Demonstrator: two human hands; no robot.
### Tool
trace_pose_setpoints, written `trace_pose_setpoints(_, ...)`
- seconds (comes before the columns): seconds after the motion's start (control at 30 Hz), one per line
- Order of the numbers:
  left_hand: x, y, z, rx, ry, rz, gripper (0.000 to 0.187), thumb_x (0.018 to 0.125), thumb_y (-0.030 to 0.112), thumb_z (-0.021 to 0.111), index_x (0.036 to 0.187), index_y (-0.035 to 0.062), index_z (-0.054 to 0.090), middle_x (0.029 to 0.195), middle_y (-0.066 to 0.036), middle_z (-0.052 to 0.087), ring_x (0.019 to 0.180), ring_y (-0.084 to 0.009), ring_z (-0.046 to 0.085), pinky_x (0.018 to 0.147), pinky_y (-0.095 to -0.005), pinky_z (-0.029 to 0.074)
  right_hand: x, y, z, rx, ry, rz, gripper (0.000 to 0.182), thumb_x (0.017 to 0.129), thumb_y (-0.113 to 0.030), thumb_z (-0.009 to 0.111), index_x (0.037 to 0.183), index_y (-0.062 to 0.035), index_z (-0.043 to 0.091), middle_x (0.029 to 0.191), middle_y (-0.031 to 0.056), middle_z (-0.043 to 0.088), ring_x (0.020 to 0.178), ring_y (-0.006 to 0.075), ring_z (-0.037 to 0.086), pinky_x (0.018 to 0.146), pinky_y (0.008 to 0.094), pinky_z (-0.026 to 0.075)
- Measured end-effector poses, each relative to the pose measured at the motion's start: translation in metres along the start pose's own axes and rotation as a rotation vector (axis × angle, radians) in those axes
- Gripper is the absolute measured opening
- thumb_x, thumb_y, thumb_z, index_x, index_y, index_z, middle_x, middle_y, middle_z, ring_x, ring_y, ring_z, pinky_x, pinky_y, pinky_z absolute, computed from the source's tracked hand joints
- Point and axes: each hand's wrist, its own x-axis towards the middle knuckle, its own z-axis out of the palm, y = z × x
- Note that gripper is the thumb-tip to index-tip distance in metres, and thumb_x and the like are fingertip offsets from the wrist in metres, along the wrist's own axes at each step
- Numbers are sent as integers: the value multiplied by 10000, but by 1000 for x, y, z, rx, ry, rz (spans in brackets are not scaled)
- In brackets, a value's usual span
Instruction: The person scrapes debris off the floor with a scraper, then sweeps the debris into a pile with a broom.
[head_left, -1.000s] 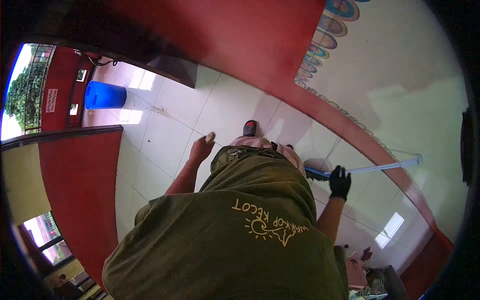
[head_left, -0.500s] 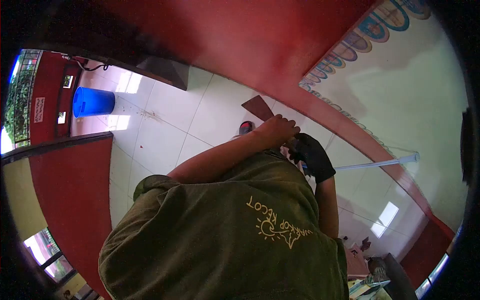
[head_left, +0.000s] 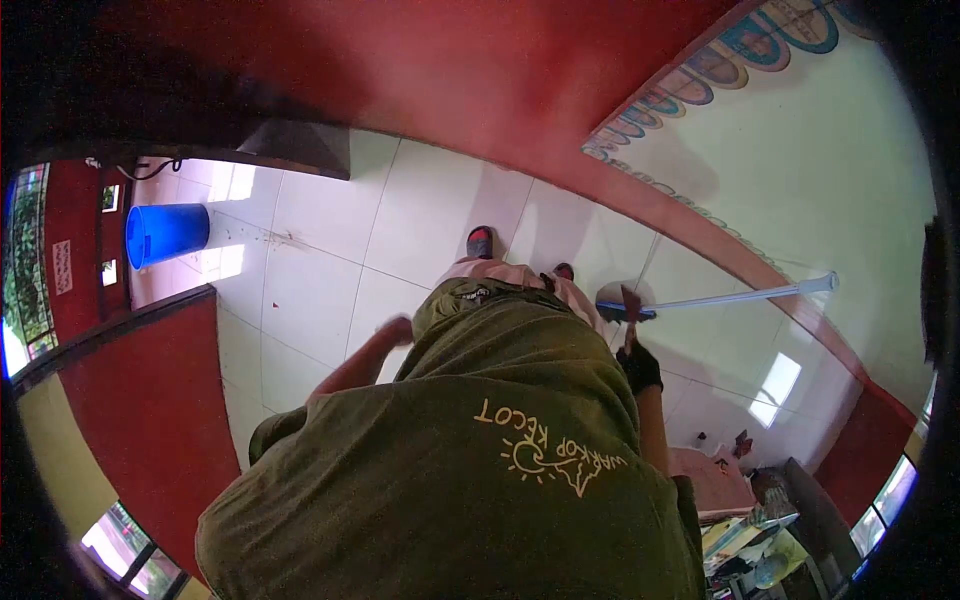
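My right hand (head_left: 640, 368), in a black glove, is closed around a scraper (head_left: 631, 306) with a rusty brown blade. The blade points up and away from me, just beyond my right hip. My left hand (head_left: 397, 331) is bare and hangs at my left side, apart from the tool; motion blur hides its fingers. Behind the scraper, a long pale-blue pole (head_left: 740, 296) slants across the floor toward the wall, with a blue and dark end near the blade.
A blue bucket (head_left: 168, 236) stands on the tiles at the far left. My shoe (head_left: 480, 241) is on the white tiled floor (head_left: 320, 215). Red walls run ahead and at the left. Assorted items (head_left: 755, 545) are piled at the lower right, beside a pink cloth-like thing (head_left: 710, 480).
Both hands were together on the scraper in front of my waist. My left hand has let go and swung down to the left; my right hand has carried the scraper right.
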Motion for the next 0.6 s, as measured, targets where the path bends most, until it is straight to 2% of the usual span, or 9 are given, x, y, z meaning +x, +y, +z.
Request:
trace_pose_setpoints(0.07, -36, 13, 26, -351, -155, -53, 365, 701, 291, 526, 944, 20, 544, 952, -169, 550, 864, -290, 531, 708, -513, 381, -25, 12, 10, -61, -81, 80, 293, 739, -280, 493, 871, -22, 534, 759, 180, 560, 725, 333, 531, 630, 385, 434)
trace_pose_setpoints(0.13, -46, 26, 38, -549, -180, -66, 364, 702, 291, 527, 946, 22, 544, 951, -163, 551, 863, -284, 530, 713, -506, 380, -41, 18, 19, -33, -144, 146, 299, 738, -285, 492, 876, -22, 530, 760, 179, 559, 725, 332, 531, 629, 386, 434)
trace_pose_setpoints(0.27, -44, 49, 35, -648, -131, -70, 361, 704, 290, 529, 950, 27, 546, 948, -150, 552, 862, -273, 527, 724, -491, 378, -52, 22, 25, 3, -209, 172, 311, 738, -295, 491, 884, -23, 522, 761, 179, 559, 725, 331, 530, 626, 388, 433)
trace_pose_setpoints(0.43, -51, 67, 33, -703, -84, -77, 358, 706, 290, 532, 955, 32, 548, 944, -135, 555, 860, -259, 524, 738, -472, 376, -26, 13, 25, 49, -227, 124, 325, 737, -308, 490, 895, -24, 513, 763, 178, 558, 725, 330, 529, 622, 391, 431)
trace_pose_setpoints(0.53, -55, 70, 35, -728, -84, -86, 357, 708, 289, 533, 958, 36, 549, 942, -126, 556, 859, -250, 521, 746, -461, 375, -12, -2, -3, 56, -222, 111, 331, 737, -313, 489, 899, -25, 509, 764, 177, 557, 725, 330, 529, 620, 392, 431)
trace_pose_setpoints(0.6, -60, 71, 38, -753, -90, -98, 355, 709, 289, 535, 960, 38, 549, 941, -120, 557, 859, -245, 520, 752, -453, 374, -11, -18, -31, 364, -5, -41, 300, 733, -254, 529, 926, -27, 498, 767, 156, 564, 719, 303, 540, 621, 377, 433)
